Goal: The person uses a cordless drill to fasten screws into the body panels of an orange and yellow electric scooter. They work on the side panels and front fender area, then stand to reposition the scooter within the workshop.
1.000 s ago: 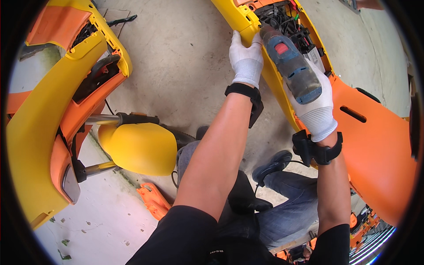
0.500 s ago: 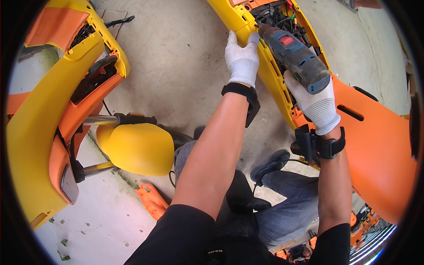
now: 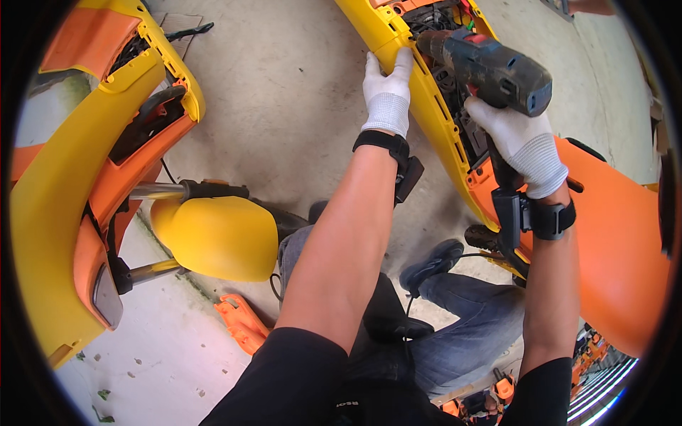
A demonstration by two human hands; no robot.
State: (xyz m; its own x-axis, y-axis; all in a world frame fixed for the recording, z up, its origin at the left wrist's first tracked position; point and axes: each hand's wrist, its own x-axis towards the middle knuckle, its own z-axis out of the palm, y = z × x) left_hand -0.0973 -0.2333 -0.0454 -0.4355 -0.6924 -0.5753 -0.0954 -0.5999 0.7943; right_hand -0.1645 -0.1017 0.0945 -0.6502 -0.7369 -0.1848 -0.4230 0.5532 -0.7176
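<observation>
At far left, a smooth, curved shell of yellow and orange plastic has a slotted edge; dark wiring fills a hollow near its top, and black parts sit in a deeper recess below. Shiny metal tubes run rightward from it toward a rounded yellow cover with a satiny, domed surface. Just below the cover, an irregular, moulded orange piece lies on the scuffed concrete floor.

Nearer the middle, the left hand, in a white knit glove with a ribbed cuff, is against the outer side of a long yellow rim. Its thumb and forefinger are spread apart; whether this grip closes on the rim cannot be told. Small rectangular slots line the rim, which walls a trough-like housing holding tangled black wiring with red and green bits, and dark components.

Over that housing is a dark, worn drill with a thick cylindrical body and a red patch, its chuck pointing left to the rim's inner edge. The right hand, gloved alike, has its grip wrapped around the drill's handle. Farther right spreads a broad, smooth orange panel.
</observation>
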